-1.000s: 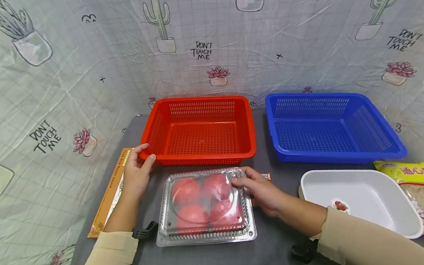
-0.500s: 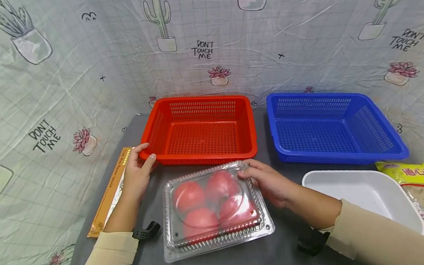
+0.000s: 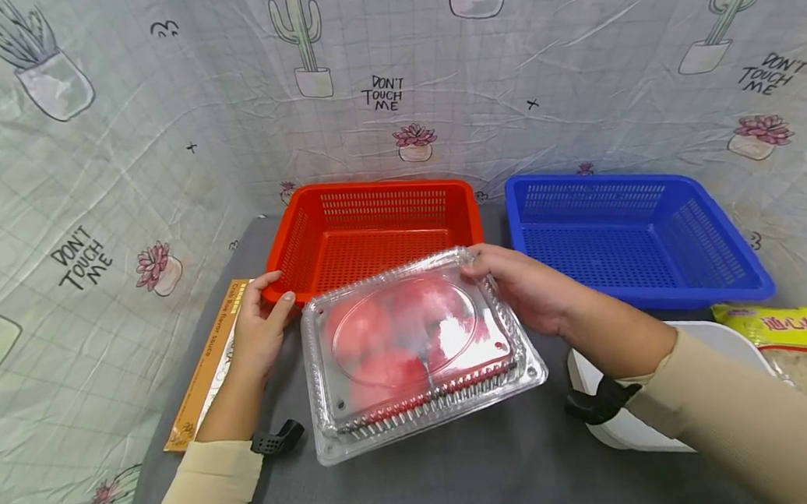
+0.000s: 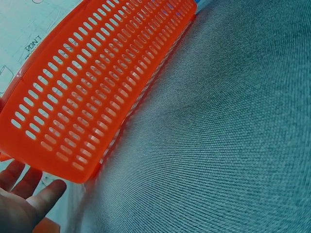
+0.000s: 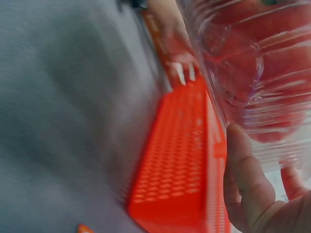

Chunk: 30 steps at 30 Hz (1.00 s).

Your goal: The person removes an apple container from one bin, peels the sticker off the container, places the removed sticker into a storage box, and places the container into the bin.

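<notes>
My right hand (image 3: 528, 286) holds a clear plastic clamshell box (image 3: 416, 431) by its far right corner, thumb on top and fingers beneath. Several round red fruits (image 3: 383, 366) show through its lid. The box is tilted, raised above the table, and overlaps the front of the red basket (image 3: 371, 192) in the head view. My left hand (image 3: 260, 332) grips the basket's front left corner, with a finger and thumb at the rim. The left wrist view shows other fingers (image 4: 29, 182) just below that corner. In the right wrist view, my right fingers (image 5: 248, 179) press against the clear box wall.
A blue basket (image 3: 660, 300) stands at the back right. In front of it is a white tray (image 3: 627, 431), partly hidden by my right arm, with a yellow bag of pasta (image 3: 796, 342) beside it. An orange sauce packet (image 3: 204, 375) lies under my left forearm.
My right hand has lifted the clear box off the table, tilted and turned it, and brought it up toward the red basket. The left hand has stayed at the basket's corner.
</notes>
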### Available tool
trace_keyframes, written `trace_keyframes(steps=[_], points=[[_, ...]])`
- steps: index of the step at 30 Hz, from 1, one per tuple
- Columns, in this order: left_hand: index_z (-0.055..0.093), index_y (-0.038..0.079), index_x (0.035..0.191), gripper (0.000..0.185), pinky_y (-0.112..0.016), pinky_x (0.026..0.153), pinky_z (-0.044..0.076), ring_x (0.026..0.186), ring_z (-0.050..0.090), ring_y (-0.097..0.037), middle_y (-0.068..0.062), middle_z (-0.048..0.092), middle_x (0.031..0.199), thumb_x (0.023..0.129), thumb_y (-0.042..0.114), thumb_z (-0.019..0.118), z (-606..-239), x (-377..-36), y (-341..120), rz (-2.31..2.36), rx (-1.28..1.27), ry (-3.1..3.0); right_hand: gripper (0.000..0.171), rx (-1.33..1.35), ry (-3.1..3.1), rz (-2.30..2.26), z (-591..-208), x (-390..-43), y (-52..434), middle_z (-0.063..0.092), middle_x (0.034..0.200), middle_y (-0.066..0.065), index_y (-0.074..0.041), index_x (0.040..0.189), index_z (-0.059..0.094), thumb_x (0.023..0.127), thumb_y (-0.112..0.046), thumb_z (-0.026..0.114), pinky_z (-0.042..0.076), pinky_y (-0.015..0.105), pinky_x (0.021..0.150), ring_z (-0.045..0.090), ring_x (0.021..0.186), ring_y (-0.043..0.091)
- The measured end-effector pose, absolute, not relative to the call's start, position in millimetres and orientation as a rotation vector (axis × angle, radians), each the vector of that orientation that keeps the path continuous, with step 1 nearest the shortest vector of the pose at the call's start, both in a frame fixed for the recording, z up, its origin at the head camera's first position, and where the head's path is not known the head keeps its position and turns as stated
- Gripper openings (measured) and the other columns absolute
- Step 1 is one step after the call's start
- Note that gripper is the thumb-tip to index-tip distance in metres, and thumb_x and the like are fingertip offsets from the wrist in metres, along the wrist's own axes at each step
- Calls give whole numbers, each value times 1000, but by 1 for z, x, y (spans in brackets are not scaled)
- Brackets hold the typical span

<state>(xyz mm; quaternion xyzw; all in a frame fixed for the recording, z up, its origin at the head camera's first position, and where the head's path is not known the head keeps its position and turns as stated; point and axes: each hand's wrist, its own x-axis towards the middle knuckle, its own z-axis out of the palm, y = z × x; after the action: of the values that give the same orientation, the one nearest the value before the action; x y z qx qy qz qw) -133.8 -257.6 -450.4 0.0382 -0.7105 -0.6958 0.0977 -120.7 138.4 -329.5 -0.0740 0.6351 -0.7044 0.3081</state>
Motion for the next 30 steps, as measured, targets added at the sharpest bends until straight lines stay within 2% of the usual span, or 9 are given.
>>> trace_keyframes(steps=[8, 15, 22, 27, 30], points=[[47, 2, 151, 48, -18, 90, 57, 119, 58, -21, -18, 52, 143, 106, 6, 62, -450, -135, -259, -2087, 89, -2059, 35, -247, 1646, -1897, -309, -154, 135, 70, 113, 7, -11, 132, 46, 104, -32, 47, 63, 38, 83, 72, 95, 20], [46, 2, 152, 49, -18, 88, 56, 118, 58, -19, -14, 52, 145, 106, 5, 62, -449, -134, -259, -2082, 118, -2080, 46, -93, 1666, -1910, -302, -186, 130, 68, 119, 6, -13, 139, 46, 102, -39, 53, 62, 39, 86, 70, 101, 23], [46, 5, 153, 49, -20, 93, 56, 123, 55, -21, -14, 49, 149, 107, 7, 62, -446, -133, -255, -2084, 125, -2107, 43, 59, 1696, -1967, -300, -215, 127, 64, 124, 8, -15, 135, 47, 101, -39, 54, 61, 39, 86, 67, 105, 24], [47, 10, 153, 48, -25, 98, 56, 125, 55, -20, -8, 47, 153, 108, 9, 61, -446, -130, -257, -2083, 167, -2119, 40, 160, 1702, -1978, -298, -235, 119, 65, 118, 7, -15, 129, 50, 99, -41, 56, 61, 38, 82, 67, 97, 22], [45, 10, 155, 49, -26, 98, 57, 125, 55, -20, -9, 47, 156, 108, 10, 61, -447, -130, -257, -2076, 170, -2140, 38, 232, 1719, -1959, -301, -246, 117, 64, 119, 7, -17, 125, 52, 98, -44, 58, 60, 39, 77, 66, 97, 23]])
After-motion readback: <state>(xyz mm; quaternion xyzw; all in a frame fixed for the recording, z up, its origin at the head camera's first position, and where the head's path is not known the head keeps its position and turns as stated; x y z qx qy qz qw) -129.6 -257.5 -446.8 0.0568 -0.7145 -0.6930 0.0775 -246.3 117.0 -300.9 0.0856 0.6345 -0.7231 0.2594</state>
